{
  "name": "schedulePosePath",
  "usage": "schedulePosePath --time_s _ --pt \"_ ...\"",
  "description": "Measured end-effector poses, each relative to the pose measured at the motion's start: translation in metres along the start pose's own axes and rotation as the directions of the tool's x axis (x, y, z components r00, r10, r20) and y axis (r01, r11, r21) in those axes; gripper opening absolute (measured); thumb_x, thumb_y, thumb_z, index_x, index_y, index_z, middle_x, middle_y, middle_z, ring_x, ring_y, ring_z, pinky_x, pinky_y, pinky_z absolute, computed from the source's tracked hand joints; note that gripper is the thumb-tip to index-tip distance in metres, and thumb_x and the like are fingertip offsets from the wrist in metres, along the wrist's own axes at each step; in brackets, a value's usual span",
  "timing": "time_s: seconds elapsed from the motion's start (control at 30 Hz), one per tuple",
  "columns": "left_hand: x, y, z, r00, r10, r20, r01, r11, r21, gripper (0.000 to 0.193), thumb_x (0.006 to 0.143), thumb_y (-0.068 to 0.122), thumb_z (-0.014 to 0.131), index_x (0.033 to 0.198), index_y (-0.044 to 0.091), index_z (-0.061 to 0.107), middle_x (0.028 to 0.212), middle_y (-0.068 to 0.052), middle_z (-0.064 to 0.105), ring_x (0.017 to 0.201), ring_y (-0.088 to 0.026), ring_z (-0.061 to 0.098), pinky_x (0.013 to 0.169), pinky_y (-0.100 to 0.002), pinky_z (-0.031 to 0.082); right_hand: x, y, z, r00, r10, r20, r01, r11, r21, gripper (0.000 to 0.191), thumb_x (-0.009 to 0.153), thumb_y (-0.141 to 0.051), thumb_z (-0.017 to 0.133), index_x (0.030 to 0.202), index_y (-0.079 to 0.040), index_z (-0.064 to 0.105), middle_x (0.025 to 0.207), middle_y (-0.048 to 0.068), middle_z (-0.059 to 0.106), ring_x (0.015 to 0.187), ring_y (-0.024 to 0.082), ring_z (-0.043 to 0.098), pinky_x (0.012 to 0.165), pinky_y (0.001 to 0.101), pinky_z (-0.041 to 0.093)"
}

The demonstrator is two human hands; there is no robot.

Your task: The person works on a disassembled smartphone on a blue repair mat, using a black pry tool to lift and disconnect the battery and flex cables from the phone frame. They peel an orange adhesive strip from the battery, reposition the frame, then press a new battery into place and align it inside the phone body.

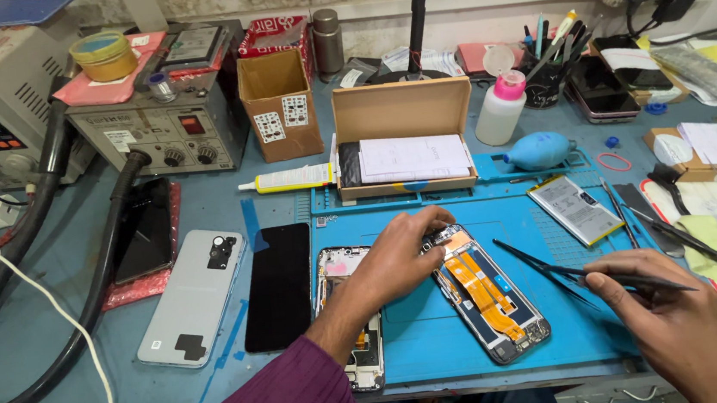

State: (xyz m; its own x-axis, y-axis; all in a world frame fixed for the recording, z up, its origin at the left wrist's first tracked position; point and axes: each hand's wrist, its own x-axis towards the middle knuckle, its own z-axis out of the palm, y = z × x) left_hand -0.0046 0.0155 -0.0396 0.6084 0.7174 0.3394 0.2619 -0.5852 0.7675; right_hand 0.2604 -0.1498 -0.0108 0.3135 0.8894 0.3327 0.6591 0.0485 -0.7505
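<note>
Cluttered with repair gear, my blue workbench (pixel 59 340) carries a blue work mat (pixel 422 334) at its near middle, seen from the camera on my head. On that mat lies an opened phone (pixel 488 294), its back off, orange flex cables running down its length, tilted with its top end toward the far left. My left hand (pixel 394 263) reaches across from the near left, fingertips (pixel 429 221) pressed on the top end of the opened phone, fingers curled down and touching it rather than wrapped around it. My right hand (pixel 677 329), at the near right, is closed around black tweezers (pixel 555 269), whose thin tips point left and hover just beside the right edge of the opened phone; whether the tips touch it I cannot tell.

Under my left wrist sits a second phone frame (pixel 339 272), partly hidden by my purple sleeve (pixel 294 402). Left of it lie a black screen panel (pixel 279 286) and, farther left, a pale grey back cover (pixel 194 298). A flat battery (pixel 575 208) rests on the mat's far right. Beyond the mat stand an open cardboard box (pixel 405 137), a white bottle with a pink cap (pixel 501 107), a blue air blower (pixel 538 151) and a grey rework station (pixel 162 128) at the far left, its black hoses (pixel 80 278) curving toward the near edge.
</note>
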Motion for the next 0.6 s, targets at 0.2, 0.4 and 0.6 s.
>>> schedulePosePath --time_s 0.2,0.4,0.6 --pt "-0.003 0.002 -0.002 1.000 0.001 -0.007 -0.001 1.000 0.004 0.038 0.083 0.010 0.071 0.120 0.001 0.065 0.116 -0.022 0.073 0.115 -0.036 0.069 0.101 -0.044 0.052 -0.006 -0.009 0.003 0.985 0.105 -0.140 -0.054 0.945 0.324 0.016 0.096 -0.001 0.069 0.109 0.006 0.072 0.099 0.016 0.076 0.092 0.021 0.075 0.082 0.0300 0.060" --pt "-0.003 0.004 -0.004 1.000 -0.028 0.003 0.027 0.998 0.058 0.040 0.080 0.013 0.075 0.118 0.003 0.066 0.113 -0.019 0.074 0.110 -0.035 0.068 0.096 -0.044 0.052 -0.008 -0.022 0.019 0.993 0.027 -0.117 0.023 0.914 0.404 0.015 0.095 0.003 0.068 0.108 0.007 0.071 0.105 0.019 0.075 0.095 0.023 0.076 0.083 0.0317 0.062" --pt "-0.003 0.005 -0.007 1.000 -0.007 0.013 0.006 0.998 0.056 0.043 0.078 0.014 0.077 0.119 0.004 0.065 0.112 -0.018 0.075 0.109 -0.035 0.068 0.095 -0.044 0.052 -0.008 -0.025 0.041 0.998 -0.025 -0.060 0.057 0.782 0.620 0.016 0.093 0.004 0.067 0.108 0.005 0.060 0.114 0.021 0.073 0.103 0.026 0.076 0.091 0.0353 0.063"
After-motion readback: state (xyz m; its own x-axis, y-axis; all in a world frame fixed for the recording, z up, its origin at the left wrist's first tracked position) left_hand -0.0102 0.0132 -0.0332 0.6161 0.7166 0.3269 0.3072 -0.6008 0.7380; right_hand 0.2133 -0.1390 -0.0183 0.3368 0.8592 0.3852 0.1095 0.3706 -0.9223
